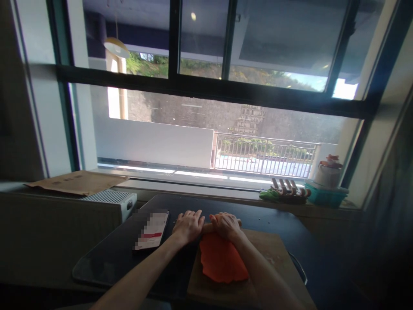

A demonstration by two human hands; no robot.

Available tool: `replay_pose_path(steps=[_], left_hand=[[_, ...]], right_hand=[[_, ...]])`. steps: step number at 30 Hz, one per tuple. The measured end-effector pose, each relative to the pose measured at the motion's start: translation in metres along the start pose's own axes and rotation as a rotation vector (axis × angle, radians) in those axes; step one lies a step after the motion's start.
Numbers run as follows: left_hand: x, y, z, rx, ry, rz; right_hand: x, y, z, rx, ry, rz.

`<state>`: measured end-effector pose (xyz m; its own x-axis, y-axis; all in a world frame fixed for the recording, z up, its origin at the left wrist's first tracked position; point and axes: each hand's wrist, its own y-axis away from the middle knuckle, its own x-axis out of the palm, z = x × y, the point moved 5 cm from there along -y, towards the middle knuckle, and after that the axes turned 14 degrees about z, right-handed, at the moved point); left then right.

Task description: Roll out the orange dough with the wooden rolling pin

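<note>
A wooden rolling pin (pixel 207 228) lies crosswise at the far edge of a flat orange sheet (pixel 222 260), which looks like dough or clay. My left hand (pixel 188 225) rests over the pin's left part, its fingers curving forward over it. Over the right part is my right hand (pixel 226 224), fingers bent around the wood, with the pin's end showing just beyond. Under the sheet lies a wooden board (pixel 269 254). My right forearm covers part of the sheet's right side.
A phone (pixel 152 230) with a lit screen lies left of my hands on the dark table (pixel 109 254). A brown paper envelope (pixel 77 183) sits at the far left. On the window sill stand a teal container (pixel 325 193) and a brown slotted rack (pixel 288 189).
</note>
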<state>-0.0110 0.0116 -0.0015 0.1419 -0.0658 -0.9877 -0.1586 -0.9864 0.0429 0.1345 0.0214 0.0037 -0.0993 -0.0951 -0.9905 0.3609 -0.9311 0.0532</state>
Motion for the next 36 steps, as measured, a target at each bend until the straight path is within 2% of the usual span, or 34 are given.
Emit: replay_pose_path(steps=[3,7,11,14,20,24,27,33,36], left_hand=[[-0.001,-0.002,0.0,0.005,-0.025,-0.028],[-0.001,-0.023,0.01,-0.071,-0.022,0.018],[-0.002,-0.032,0.012,-0.08,-0.015,0.051],[-0.004,-0.017,0.005,-0.042,-0.029,0.025],[0.006,0.033,-0.005,0.116,-0.026,-0.055],[0.016,0.042,-0.002,0.148,-0.003,-0.053],[0.015,0.029,-0.004,0.098,-0.044,-0.02],[0.0,-0.021,-0.016,0.006,-0.079,0.0],[-0.004,-0.036,-0.017,-0.025,-0.08,0.022]], right_hand=[[0.0,-0.015,-0.003,0.028,-0.033,0.049],[-0.002,-0.035,-0.01,0.079,-0.067,0.131],[-0.005,-0.038,-0.009,0.1,-0.067,0.149],[-0.005,-0.021,-0.004,0.103,-0.05,0.101],[0.014,0.039,0.0,0.028,-0.055,-0.019],[0.026,0.056,-0.004,0.012,-0.096,-0.023],[0.022,0.044,-0.007,0.04,-0.097,0.012],[0.006,0.001,-0.021,0.18,-0.15,0.062],[0.004,-0.009,-0.027,0.227,-0.163,0.066]])
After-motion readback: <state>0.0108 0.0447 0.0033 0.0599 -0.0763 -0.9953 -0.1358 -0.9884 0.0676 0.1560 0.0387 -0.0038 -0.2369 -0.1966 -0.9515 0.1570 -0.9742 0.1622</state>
